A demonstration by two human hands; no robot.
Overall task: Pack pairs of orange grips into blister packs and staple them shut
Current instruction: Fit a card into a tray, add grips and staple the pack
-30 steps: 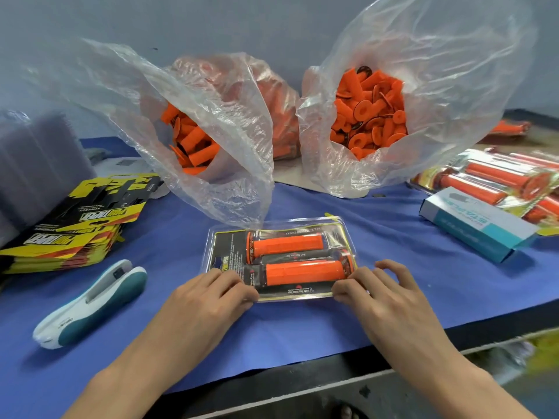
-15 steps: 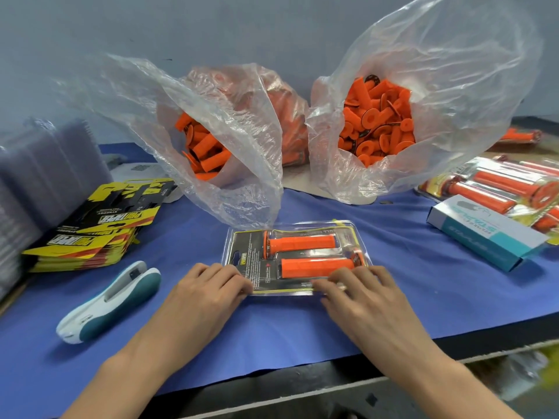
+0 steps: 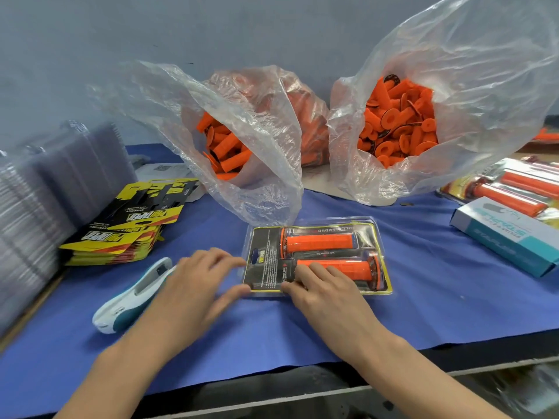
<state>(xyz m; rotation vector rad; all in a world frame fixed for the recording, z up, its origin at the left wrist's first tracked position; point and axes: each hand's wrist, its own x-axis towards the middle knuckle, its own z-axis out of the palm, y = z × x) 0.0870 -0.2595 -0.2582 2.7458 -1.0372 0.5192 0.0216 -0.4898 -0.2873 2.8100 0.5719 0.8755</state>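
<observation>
Blue cloth-covered table (image 3: 423, 313) across the lower view, soft and faintly creased. At 11 o'clock, left bag (image 3: 257, 182), and at 1 o'clock, right bag (image 3: 472, 86): large, crinkly clear plastic, mouths open, heaped with loose orange grips, ribbed tubes with flanged ends. At 9 o'clock, blurred stack of clear blister shells (image 3: 45, 192). Just inside it, fanned pile of glossy yellow-and-black backing cards (image 3: 127, 225). At 3 o'clock, finished packs (image 3: 514, 189) behind a teal-and-white staple box (image 3: 508, 237). At centre, flat on the cloth, the blister pack (image 3: 266, 261) now in hand: card inside, upper grip (image 3: 317, 241) and lower grip (image 3: 341, 267) lying parallel, flanges at opposite ends. Left hand (image 3: 187, 285) spread, fingers and thumb bracketing the pack's left edge. Right hand (image 3: 326, 294) flat, straight fingers pressing the near-left part of the clear cover. At 8 o'clock, rounded white-and-teal stapler (image 3: 130, 297) lying just beside the left hand, not gripped. By the look of it: pair loaded, shell being pressed closed, stapling not yet done, plenty of loose grips left.
</observation>
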